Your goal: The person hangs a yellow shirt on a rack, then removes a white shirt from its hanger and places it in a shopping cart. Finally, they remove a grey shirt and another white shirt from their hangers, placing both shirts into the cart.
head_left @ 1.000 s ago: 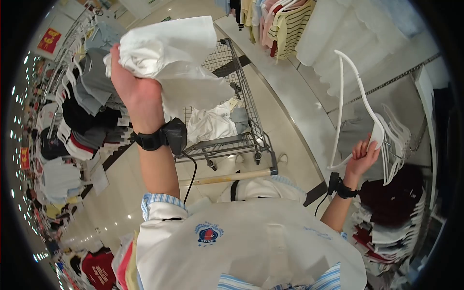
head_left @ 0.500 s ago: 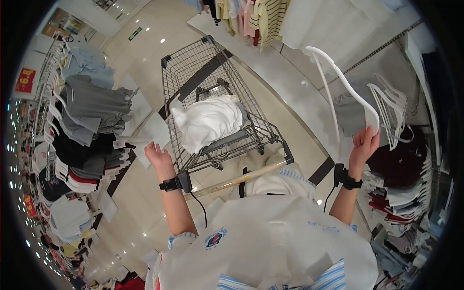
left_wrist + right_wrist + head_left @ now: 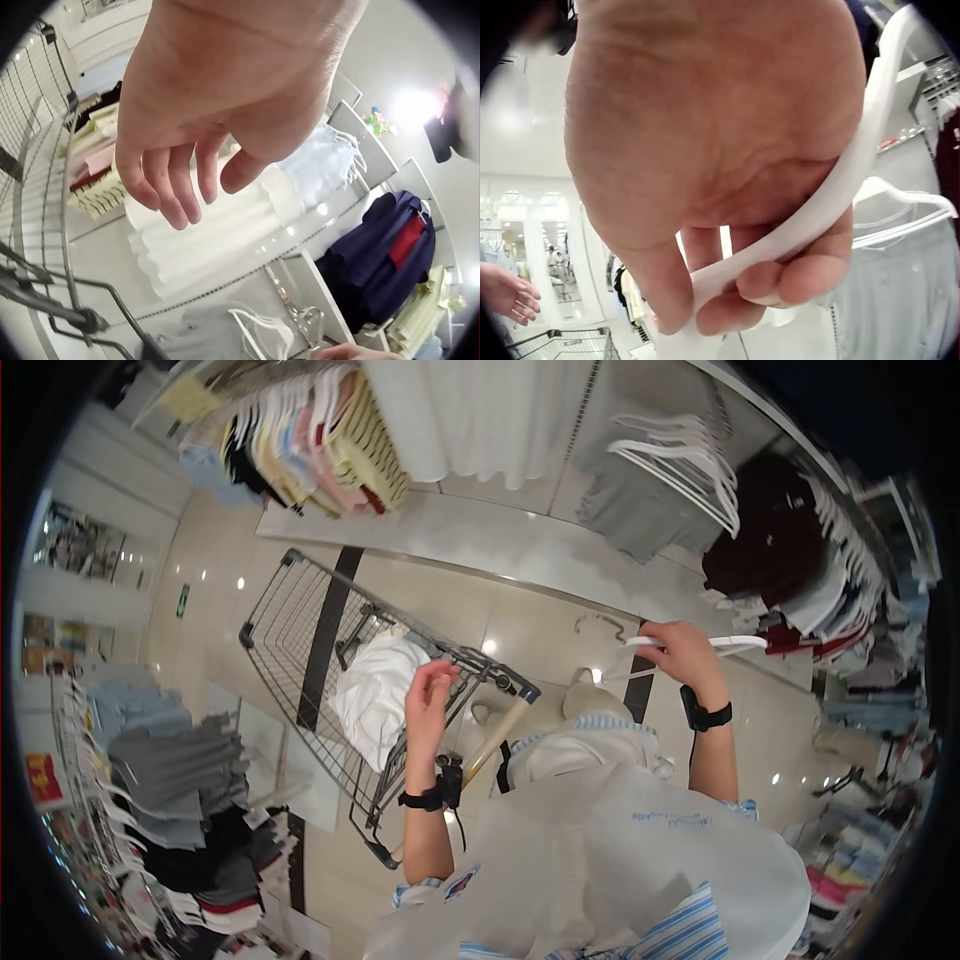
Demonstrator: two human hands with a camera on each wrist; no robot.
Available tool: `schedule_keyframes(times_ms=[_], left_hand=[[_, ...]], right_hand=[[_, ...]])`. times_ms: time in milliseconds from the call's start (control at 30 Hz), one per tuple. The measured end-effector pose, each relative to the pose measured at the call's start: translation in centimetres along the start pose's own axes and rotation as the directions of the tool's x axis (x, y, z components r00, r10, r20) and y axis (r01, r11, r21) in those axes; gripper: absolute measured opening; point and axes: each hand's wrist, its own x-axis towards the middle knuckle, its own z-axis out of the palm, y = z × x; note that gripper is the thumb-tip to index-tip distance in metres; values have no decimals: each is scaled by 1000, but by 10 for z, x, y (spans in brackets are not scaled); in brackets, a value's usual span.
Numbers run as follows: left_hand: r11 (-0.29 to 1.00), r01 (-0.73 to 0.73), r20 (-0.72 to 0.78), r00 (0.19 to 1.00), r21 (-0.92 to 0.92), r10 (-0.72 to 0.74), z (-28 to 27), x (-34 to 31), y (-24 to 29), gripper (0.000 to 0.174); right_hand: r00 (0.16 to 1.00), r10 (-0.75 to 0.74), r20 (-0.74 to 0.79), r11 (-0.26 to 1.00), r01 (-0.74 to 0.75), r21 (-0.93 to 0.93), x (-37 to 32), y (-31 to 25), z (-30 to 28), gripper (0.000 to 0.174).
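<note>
My right hand point(image 3: 685, 655) grips a white clothes hanger point(image 3: 742, 643), its fingers curled round the plastic. In the right wrist view the hanger point(image 3: 832, 199) runs across the palm with the fingers wrapped over it; no garment shows on it. My left hand point(image 3: 428, 705) holds nothing, its fingers relaxed and hanging loosely in the left wrist view. It is over the near side of a wire shopping cart point(image 3: 290, 575). White clothing point(image 3: 378, 695) lies in a heap inside the cart, just beside the left hand in the head view.
White hangers point(image 3: 690, 470) and a grey garment point(image 3: 640, 510) hang on the wall display, beside dark red clothes point(image 3: 765, 535). Colourful clothes point(image 3: 300, 450) hang at the back. A rack of grey and black shirts point(image 3: 175, 770) stands on the left.
The left hand has let the white garment go into the cart and moved right, over its near side. The right hand has lowered and turned the hanger. The head view has swung round.
</note>
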Motion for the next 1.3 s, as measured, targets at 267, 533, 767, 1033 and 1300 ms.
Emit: schedule_keyframes(times_ms=[267,533,767,1033,1300], left_hand=[[990,61,188,978,130,-85,137,5,-3,24],[948,23,370,918,316,-145,318,11,-3,24],[896,2,531,805,445,-266,422,5,9,25],[880,-38,575,770,474,-277,437,43,12,27],[928,-114,549,829,355,-108,424,109,11,25]], right_hand=[[959,242,-147,940,-194,282,-62,152,-20,24],[857,427,-289,895,-356,267,-137,339,-34,23],[755,507,-417,847,-346,404,-164,396,-69,21],[540,493,-682,867,-244,434,-114,396,-94,23],[499,401,-768,912,-295,284,-13,397,-160,22]])
